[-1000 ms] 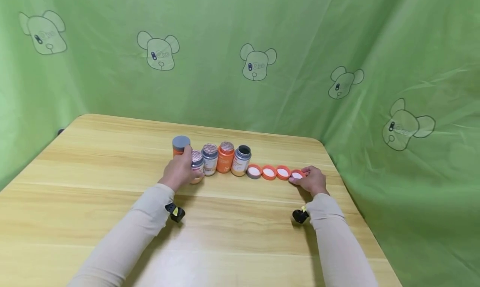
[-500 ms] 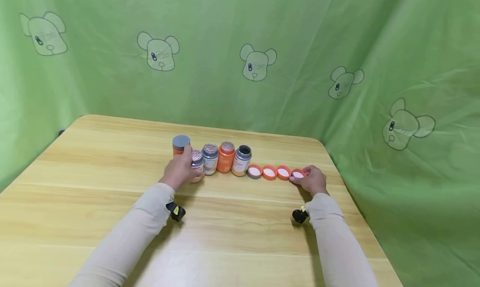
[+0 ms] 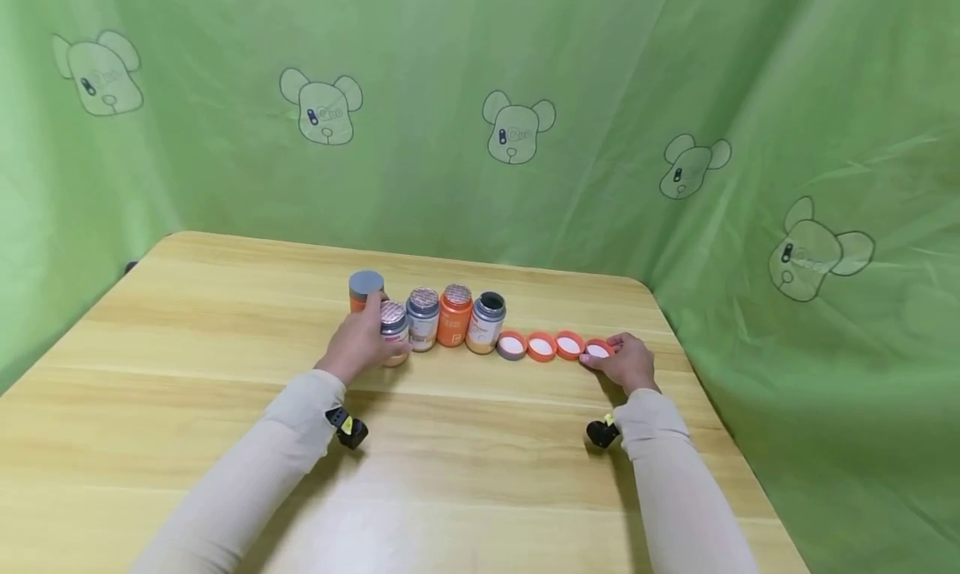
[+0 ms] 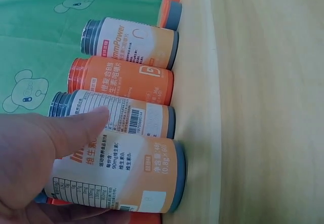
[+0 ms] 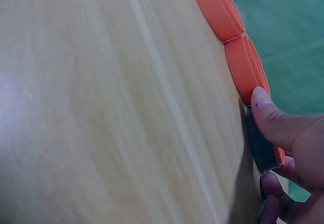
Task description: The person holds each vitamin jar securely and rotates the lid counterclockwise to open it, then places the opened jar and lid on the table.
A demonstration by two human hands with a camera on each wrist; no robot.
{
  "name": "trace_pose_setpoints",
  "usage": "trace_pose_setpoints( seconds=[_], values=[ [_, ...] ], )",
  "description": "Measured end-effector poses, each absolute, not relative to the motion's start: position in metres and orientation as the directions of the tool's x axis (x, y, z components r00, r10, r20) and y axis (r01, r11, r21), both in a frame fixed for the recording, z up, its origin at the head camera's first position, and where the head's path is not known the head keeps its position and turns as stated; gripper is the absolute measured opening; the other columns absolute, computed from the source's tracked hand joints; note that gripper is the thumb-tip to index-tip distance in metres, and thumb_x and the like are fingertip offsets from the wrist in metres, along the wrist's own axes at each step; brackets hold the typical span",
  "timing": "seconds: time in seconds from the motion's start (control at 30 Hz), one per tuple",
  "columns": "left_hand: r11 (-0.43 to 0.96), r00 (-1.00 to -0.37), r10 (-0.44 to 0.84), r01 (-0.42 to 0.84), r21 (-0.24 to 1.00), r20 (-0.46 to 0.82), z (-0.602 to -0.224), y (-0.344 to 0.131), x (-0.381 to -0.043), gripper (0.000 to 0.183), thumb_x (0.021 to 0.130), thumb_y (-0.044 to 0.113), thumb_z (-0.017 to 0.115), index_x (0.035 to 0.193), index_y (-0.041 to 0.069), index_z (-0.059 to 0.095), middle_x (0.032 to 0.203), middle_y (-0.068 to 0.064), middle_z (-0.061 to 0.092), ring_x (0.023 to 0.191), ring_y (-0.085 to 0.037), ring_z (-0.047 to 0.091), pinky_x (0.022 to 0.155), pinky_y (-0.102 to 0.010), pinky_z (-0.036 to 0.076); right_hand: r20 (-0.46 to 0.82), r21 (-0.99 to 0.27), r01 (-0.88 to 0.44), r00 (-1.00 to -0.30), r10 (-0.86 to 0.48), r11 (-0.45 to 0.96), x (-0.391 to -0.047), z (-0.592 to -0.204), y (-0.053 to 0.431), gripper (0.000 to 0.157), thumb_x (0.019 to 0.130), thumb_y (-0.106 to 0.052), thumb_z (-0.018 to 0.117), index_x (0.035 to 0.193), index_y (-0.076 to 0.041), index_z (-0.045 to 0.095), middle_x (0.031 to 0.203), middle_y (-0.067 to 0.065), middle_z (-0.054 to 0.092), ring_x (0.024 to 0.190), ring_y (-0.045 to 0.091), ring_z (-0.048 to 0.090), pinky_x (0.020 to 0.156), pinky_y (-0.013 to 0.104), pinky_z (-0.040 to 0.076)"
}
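Observation:
My left hand (image 3: 358, 341) grips a white-and-orange supplement bottle (image 4: 121, 168) with a foil-sealed mouth, thumb across its label in the left wrist view. To its right stand a second foil-sealed white bottle (image 3: 422, 320), an orange bottle (image 3: 454, 317) and a white bottle with a dark open mouth (image 3: 486, 324). Behind the left hand is an orange bottle with a grey cap (image 3: 367, 286). My right hand (image 3: 628, 361) pinches the rightmost cap (image 5: 262, 142), grey outside with an orange rim. It lies white liner up, at the end of a row of upturned caps (image 3: 542, 346).
The wooden table (image 3: 450, 474) reaches back to a green curtain (image 3: 420, 182) printed with bear heads, which also runs along the right side. A small black wrist camera (image 3: 351, 431) is strapped to the left wrist, another wrist camera (image 3: 602, 432) to the right.
Both hands hold nearly the same places, the left on its bottle and the right on the cap. The head view has shifted slightly, so everything appears a few pixels further right.

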State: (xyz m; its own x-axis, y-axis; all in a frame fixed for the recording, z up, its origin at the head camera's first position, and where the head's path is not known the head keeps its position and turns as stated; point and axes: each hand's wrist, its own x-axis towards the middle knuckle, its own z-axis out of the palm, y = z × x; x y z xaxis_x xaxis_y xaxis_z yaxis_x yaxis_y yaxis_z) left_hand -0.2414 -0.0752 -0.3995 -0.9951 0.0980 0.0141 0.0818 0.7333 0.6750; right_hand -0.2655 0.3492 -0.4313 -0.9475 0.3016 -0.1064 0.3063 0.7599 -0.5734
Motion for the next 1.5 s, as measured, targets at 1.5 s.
trace_pose_setpoints(
  seconds=[1.5],
  values=[
    [0.578, -1.000, 0.002, 0.024, 0.816, 0.028, -0.407, -0.118, -0.269, 0.088, 0.086, 0.008, 0.072, 0.151, 0.001, 0.014, 0.144, -0.031, 0.037, 0.132, -0.045, 0.037, 0.108, -0.054, 0.028, -0.087, -0.629, 0.291, -0.948, 0.306, 0.721, -0.261, -0.436, 0.350, 0.061, 0.078, -0.029, 0.082, 0.120, 0.004, 0.052, 0.116, 0.025, 0.057, 0.104, 0.037, 0.052, 0.090, 0.048, 0.042]
  ],
)
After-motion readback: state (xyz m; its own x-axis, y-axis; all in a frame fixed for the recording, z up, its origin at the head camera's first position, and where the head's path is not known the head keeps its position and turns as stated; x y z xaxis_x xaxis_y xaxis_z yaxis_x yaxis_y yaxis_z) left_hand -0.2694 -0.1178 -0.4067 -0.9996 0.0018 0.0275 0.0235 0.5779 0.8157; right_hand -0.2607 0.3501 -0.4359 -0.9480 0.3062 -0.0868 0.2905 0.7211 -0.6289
